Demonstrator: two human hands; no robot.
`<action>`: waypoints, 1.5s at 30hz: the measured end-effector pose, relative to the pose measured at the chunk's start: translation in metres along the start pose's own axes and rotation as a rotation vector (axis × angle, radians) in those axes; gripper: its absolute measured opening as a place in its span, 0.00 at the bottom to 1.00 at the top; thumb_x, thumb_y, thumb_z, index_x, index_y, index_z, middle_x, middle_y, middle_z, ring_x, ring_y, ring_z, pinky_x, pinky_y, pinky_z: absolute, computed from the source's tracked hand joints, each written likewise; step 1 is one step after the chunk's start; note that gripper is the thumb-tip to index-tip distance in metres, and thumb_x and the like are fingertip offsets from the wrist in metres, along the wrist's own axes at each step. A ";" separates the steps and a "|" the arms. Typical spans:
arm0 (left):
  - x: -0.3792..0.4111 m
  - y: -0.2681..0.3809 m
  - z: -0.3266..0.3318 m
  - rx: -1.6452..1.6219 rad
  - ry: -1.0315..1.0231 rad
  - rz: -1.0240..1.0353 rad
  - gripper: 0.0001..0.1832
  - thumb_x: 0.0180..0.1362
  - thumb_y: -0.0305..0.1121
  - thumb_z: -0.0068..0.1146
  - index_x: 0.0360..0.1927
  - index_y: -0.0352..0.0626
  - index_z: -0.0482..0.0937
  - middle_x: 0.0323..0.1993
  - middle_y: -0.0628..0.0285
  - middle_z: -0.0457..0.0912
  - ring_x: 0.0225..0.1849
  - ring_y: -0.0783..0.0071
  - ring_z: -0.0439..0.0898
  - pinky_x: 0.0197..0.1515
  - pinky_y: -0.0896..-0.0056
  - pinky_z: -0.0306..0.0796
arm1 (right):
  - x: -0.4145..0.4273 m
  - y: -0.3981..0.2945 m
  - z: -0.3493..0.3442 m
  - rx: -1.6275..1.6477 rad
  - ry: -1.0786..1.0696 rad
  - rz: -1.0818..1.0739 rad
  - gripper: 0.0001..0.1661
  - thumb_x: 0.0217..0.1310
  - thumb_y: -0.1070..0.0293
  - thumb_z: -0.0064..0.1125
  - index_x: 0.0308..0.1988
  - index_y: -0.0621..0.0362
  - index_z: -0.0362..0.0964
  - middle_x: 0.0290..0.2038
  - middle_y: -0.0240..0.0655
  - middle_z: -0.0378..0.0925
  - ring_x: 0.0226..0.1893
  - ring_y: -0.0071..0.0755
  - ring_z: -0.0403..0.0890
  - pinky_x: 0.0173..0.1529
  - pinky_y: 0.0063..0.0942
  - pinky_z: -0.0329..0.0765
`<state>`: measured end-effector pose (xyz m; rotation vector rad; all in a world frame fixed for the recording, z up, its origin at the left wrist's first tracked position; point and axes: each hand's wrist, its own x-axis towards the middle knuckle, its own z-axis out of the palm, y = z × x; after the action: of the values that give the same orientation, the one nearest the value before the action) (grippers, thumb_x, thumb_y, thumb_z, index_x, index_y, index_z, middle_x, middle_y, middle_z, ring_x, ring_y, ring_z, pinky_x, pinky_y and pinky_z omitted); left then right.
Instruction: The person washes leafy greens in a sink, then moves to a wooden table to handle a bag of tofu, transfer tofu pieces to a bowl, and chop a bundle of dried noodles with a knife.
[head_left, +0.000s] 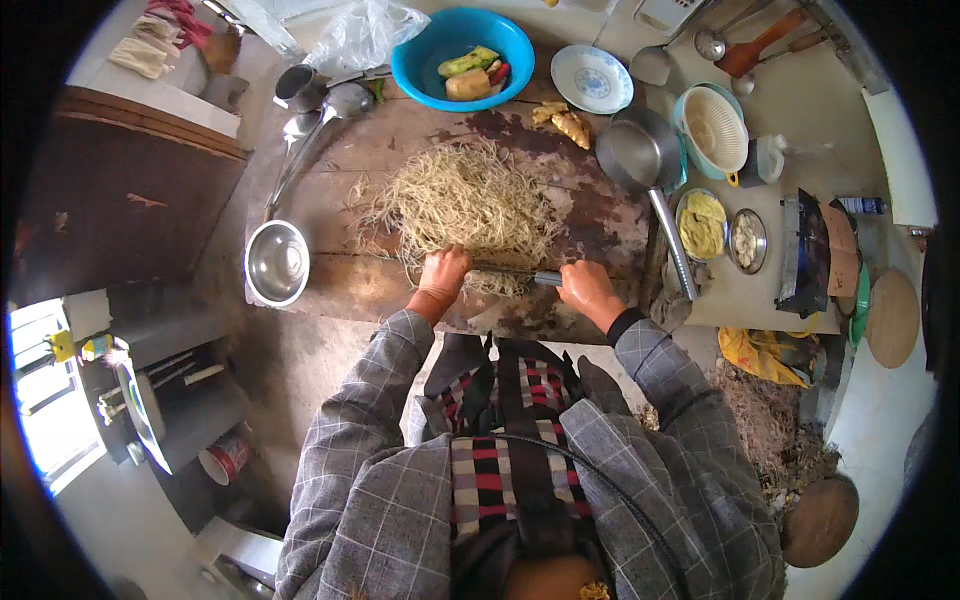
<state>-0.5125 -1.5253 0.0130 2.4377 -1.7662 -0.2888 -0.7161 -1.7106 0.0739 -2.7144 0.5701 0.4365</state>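
A loose heap of thin, pale, stringy plant strands (465, 199) lies on the worn wooden table (330, 289). Across its near edge runs a knife (510, 271), seen nearly edge-on, with a grey handle. My right hand (587, 287) is closed around that handle. At the other end of the knife, my left hand (447, 268) is closed at the blade's tip and the near strands; whether it grips the blade or strands cannot be told. Some strands lie on my side of the knife.
A steel bowl (277, 263) sits at the table's left corner, near ladles (347, 101). Along the far side are a blue basin (463, 60) with vegetables, ginger (562, 124) and a patterned plate (592, 79). A saucepan (637, 148) stands right, its handle pointing towards me.
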 end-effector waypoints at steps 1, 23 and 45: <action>0.001 -0.003 0.000 -0.017 -0.014 -0.010 0.09 0.42 0.22 0.51 0.29 0.46 0.76 0.30 0.59 0.76 0.36 0.59 0.78 0.38 0.61 0.72 | 0.003 0.001 -0.001 -0.001 -0.024 -0.010 0.13 0.46 0.63 0.59 0.23 0.62 0.75 0.20 0.47 0.75 0.22 0.52 0.78 0.29 0.43 0.76; 0.022 -0.072 -0.038 -0.076 -0.002 -0.044 0.06 0.42 0.23 0.51 0.23 0.46 0.77 0.27 0.58 0.78 0.33 0.57 0.79 0.34 0.61 0.73 | 0.046 -0.051 -0.055 0.060 -0.046 0.022 0.08 0.48 0.71 0.53 0.24 0.64 0.76 0.22 0.51 0.76 0.24 0.53 0.79 0.31 0.46 0.76; 0.006 -0.018 -0.012 -0.157 -0.122 -0.213 0.05 0.42 0.25 0.52 0.23 0.44 0.80 0.25 0.52 0.79 0.32 0.55 0.80 0.34 0.58 0.73 | 0.066 0.009 -0.035 -0.046 -0.163 -0.159 0.17 0.43 0.60 0.60 0.27 0.64 0.77 0.26 0.50 0.77 0.29 0.54 0.79 0.37 0.44 0.76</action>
<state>-0.4918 -1.5254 0.0201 2.5427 -1.4618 -0.5853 -0.6541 -1.7537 0.0791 -2.7081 0.3017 0.6281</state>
